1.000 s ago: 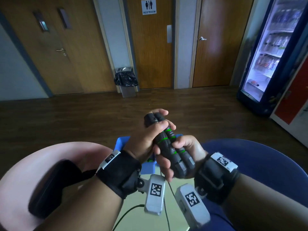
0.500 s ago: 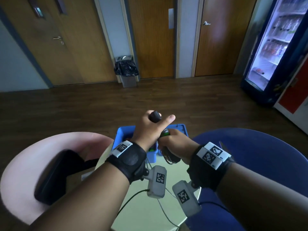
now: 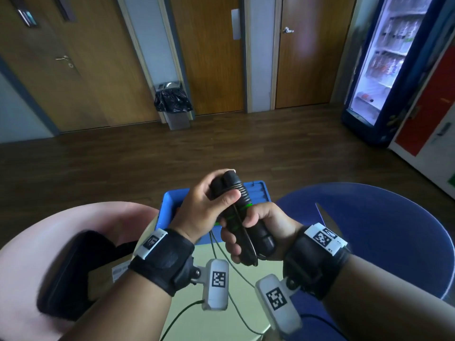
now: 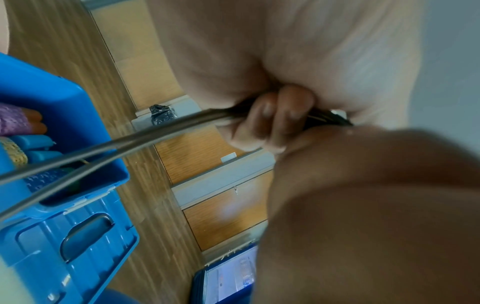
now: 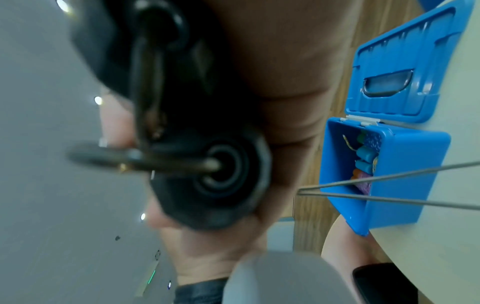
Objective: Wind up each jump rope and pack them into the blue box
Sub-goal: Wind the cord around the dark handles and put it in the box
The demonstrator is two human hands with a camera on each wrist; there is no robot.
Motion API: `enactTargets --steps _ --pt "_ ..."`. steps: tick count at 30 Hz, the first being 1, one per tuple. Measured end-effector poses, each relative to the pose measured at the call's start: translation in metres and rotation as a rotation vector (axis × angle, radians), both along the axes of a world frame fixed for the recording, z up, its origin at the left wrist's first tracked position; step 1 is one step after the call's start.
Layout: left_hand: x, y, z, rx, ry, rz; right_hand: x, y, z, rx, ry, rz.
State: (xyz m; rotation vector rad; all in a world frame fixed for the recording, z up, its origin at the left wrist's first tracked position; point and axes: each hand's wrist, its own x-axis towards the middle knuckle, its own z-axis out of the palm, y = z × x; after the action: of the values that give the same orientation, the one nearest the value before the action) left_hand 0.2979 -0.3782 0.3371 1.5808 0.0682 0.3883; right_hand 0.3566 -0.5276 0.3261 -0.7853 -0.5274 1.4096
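Above the near edge of the pale table [image 3: 246, 303], the two black handles [image 3: 242, 217] of one jump rope are held side by side as a bundle. The left hand [image 3: 204, 207] is closed around their upper ends, with the thumb pressed across the ribbed part, and the right hand [image 3: 261, 230] is wrapped around their lower ends, where the cord [image 3: 221, 257] comes out. A few turns of cord seem already laid around the upper part of the handles. The rest of the cord hangs as thin loose strands down over the table, and in the wrist views two strands are seen running past the open mouth of the blue box [image 3: 170, 210]. The box stands on the table just beyond the hands, its lid [image 3: 256, 193] folded back, and some coloured items are already lying inside; what they are cannot be told surely. The step in hand is judged to be the winding of the cord around the paired handles. To do it well, the handles should be kept parallel and firmly pressed together by one hand, while the cord is led by the other under light tension, each turn placed beside the last one. The loose strands should be watched so that they do not catch on the box rim.
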Motion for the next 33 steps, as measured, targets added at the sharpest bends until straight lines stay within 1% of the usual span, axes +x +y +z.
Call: enactTargets --steps 3,6,7,9,11,12,14,16,17,18,19,20,22,24,26,30,33 --pt "-0.001 0.0 0.002 -0.043 -0.007 -0.027 -0.003 0.005 0.0 0.097 0.084 0.026" --pt "0.001 -0.001 0.004 -0.019 -0.007 0.014 -0.004 0.009 0.0 0.128 0.158 0.037" --pt "0.003 0.0 0.002 -0.011 -0.002 0.043 -0.004 0.009 0.001 0.098 0.143 0.026" --pt "0.006 0.003 -0.002 -0.016 0.009 0.101 0.002 0.01 0.001 -0.048 0.039 -0.024" --pt "0.007 0.008 -0.006 0.022 -0.008 0.181 0.007 0.011 0.004 -0.25 -0.123 -0.128" --pt "0.007 0.01 -0.006 0.064 -0.012 0.215 0.009 0.012 0.007 -0.344 -0.238 -0.195" --pt "0.009 0.013 -0.006 0.157 0.016 0.27 0.008 0.014 0.016 -0.476 -0.577 -0.261" --pt "0.013 0.011 -0.007 0.274 0.063 0.334 0.006 0.017 0.02 -0.592 -0.975 -0.266" --pt "0.015 0.008 -0.006 0.336 0.076 0.362 0.006 0.019 0.019 -0.662 -1.145 -0.284" --pt "0.017 0.005 -0.004 0.37 0.082 0.38 0.006 0.021 0.019 -0.713 -1.254 -0.312" --pt "0.019 0.003 -0.003 0.376 0.077 0.388 0.007 0.023 0.02 -0.717 -1.292 -0.345" --pt "0.019 0.0 -0.001 0.365 0.069 0.394 0.008 0.023 0.019 -0.693 -1.272 -0.37" --pt "0.018 -0.002 0.004 0.305 0.036 0.384 0.01 0.022 0.021 -0.581 -1.083 -0.409" --pt "0.015 -0.001 0.008 0.234 -0.016 0.314 0.009 0.017 0.028 -0.498 -0.85 -0.401" --pt "0.012 0.001 0.013 0.164 -0.052 0.208 0.006 0.01 0.032 -0.448 -0.68 -0.373" --pt "0.009 0.009 0.016 0.007 -0.076 0.038 0.0 0.008 0.032 -0.327 -0.453 -0.353" --pt "0.009 0.013 0.011 -0.078 -0.075 0.01 -0.004 0.01 0.028 -0.253 -0.328 -0.346"
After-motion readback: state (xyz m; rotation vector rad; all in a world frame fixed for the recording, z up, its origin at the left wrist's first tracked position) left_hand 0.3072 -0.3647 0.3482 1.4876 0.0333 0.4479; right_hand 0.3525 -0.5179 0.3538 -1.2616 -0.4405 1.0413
